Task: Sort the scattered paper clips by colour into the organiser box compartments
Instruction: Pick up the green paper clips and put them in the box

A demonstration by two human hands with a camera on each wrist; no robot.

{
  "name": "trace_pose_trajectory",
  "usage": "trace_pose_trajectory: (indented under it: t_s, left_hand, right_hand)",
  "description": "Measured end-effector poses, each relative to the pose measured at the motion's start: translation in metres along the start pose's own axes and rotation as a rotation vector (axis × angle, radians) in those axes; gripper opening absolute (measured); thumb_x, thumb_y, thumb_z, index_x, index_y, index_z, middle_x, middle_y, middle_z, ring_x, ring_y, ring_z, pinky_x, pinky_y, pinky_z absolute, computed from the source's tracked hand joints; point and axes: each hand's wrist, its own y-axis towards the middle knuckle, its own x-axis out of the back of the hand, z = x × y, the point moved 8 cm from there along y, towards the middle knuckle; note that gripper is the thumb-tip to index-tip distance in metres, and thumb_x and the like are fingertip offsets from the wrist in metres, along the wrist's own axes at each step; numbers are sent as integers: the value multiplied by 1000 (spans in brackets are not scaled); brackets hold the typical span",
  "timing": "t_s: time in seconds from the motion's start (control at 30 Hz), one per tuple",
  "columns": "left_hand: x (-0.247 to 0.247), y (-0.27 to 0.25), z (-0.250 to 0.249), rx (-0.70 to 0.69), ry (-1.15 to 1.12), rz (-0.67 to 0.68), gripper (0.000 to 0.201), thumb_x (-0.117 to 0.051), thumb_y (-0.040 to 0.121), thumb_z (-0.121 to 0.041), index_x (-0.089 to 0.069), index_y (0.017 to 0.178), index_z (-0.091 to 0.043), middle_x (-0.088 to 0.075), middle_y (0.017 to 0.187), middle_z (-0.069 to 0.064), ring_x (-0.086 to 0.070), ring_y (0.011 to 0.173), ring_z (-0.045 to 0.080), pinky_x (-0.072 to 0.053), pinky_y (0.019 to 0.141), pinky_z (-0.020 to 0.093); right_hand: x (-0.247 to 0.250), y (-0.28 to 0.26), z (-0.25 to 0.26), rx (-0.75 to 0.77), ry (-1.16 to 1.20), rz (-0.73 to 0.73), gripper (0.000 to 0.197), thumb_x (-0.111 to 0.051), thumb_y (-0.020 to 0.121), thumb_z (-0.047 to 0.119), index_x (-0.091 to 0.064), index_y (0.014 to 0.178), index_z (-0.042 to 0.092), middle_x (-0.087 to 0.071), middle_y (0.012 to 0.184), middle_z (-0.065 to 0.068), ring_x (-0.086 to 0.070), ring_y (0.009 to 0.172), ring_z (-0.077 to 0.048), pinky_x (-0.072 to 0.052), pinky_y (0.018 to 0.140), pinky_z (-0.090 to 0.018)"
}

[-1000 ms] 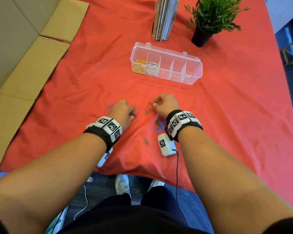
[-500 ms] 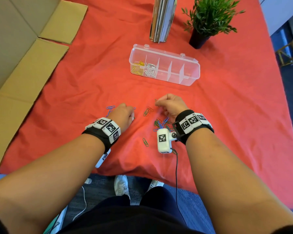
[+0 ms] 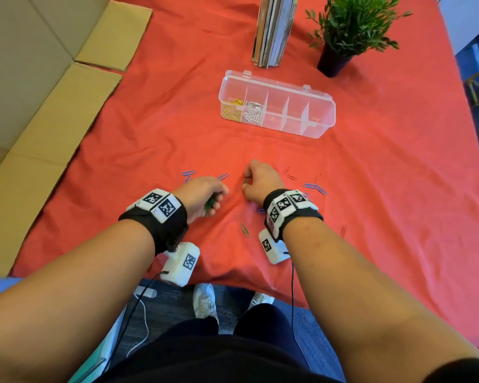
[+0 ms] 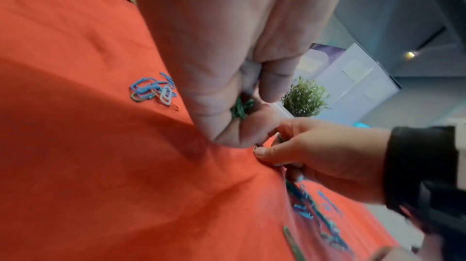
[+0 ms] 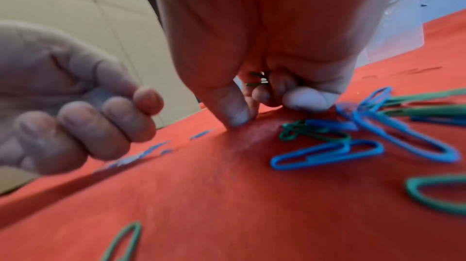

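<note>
Red cloth (image 3: 371, 189); green paper clips (image 3: 210, 205) bunched

Left hand (image 4: 227, 70) curled round green clips (image 4: 240, 108), over red cloth (image 4: 100, 165)

Organiser box (image 3: 277, 106) behind scattered clips (image 3: 314, 187), seemingly apart.

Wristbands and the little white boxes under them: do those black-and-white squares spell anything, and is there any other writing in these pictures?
No readable words or numbers anywhere.
Wristband squares: coded patterns, not letters.
White boxes under the wrists: same kind of pattern.
Book spines: no text legible.
Organiser box: no label visible.
</note>
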Motion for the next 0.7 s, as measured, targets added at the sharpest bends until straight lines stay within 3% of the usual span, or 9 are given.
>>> trace_pose_trajectory:
  t_s: [0.07,0.13,0.2,0.27,0.43,0.53,0.7]
  left_hand:
    - [0,2,-1,-94,192,-11,20,-52,88,-11,-56,70,-19,-46,55,-5,-42,44,6,-33,43,16]
    - [-5,2,-4,-237,499,18,13,-63,83,-16,-63,71,-22,-52,58,-10,-46,48,-1,-39,53,16]
    - [-17,-3,-4,-325,782,107,6,-68,79,-21,-70,84,-23,-52,66,-10,-51,62,5,-43,67,23]
    - [-30,-7,-2,-400,953,151,22,-69,77,-23,-71,99,-22,-49,75,-9,-57,79,12,-44,79,23]
    - [-60,-13,0,-527,1070,183,30,-68,78,-20,-70,108,-21,-59,103,7,-57,97,18,-39,89,22]
    - [-68,-12,1,-554,1141,181,20,-66,78,-18,-72,97,-18,-61,101,9,-59,96,22,-41,87,25]
    - [-69,-8,6,-541,1185,135,10,-59,83,-17,-65,92,-14,-60,99,9,-57,96,24,-38,84,26]
  right_hand:
    - [-2,0,3,36,-67,-24,29,-58,81,19,-52,108,9,-56,114,-17,-56,106,-34,-47,91,-37]
    - [-2,-1,3,58,-155,-21,34,-57,86,23,-50,114,5,-51,119,-19,-53,111,-36,-46,94,-40]
    - [0,-3,1,76,-211,-16,36,-54,89,24,-48,117,2,-50,121,-20,-53,113,-38,-45,94,-42]
    - [2,-7,-2,101,-269,-8,35,-50,92,24,-48,119,1,-50,122,-21,-54,113,-38,-46,93,-42]
    - [10,-19,-15,114,-367,17,33,-47,91,18,-47,120,1,-53,122,-21,-57,111,-38,-47,89,-41]
    - [12,-26,-14,143,-392,-10,35,-47,91,19,-47,120,1,-53,120,-21,-58,109,-39,-47,88,-42]
    - [7,-26,-5,124,-445,-4,35,-42,87,3,-49,121,-1,-53,120,-21,-58,109,-39,-48,88,-43]
